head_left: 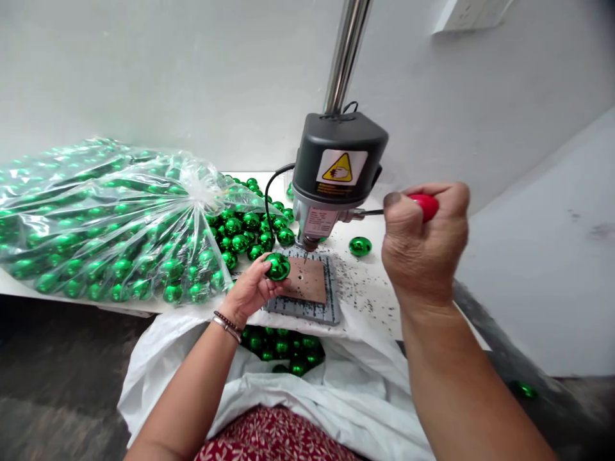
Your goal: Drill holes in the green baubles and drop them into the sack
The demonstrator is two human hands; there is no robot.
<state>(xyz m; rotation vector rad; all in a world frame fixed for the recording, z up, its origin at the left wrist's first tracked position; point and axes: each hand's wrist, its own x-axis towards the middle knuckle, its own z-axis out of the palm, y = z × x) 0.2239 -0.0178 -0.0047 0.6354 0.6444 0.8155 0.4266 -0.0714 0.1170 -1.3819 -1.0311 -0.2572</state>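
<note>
Between the fingers of my left hand (pixel 252 288) is a shiny green ball (pixel 277 266), held just left of the drill bit. My right hand (pixel 425 243) is closed round the red knob (pixel 426 206) of the lever on a small drill press (pixel 339 160). The thin bit (pixel 306 257) points down over a brown board (pixel 312 285) with a small hole in it. That board lies on the grey slotted base (pixel 331 310) of the press. Ball and bit look apart.
A knotted clear bag (pixel 120 224) full of green balls fills the table's left side. Loose balls (pixel 240 234) lie behind the press, and one ball (pixel 360 246) sits to its right among dark shavings. Below the front edge, a white sack (pixel 192 371) holds more balls.
</note>
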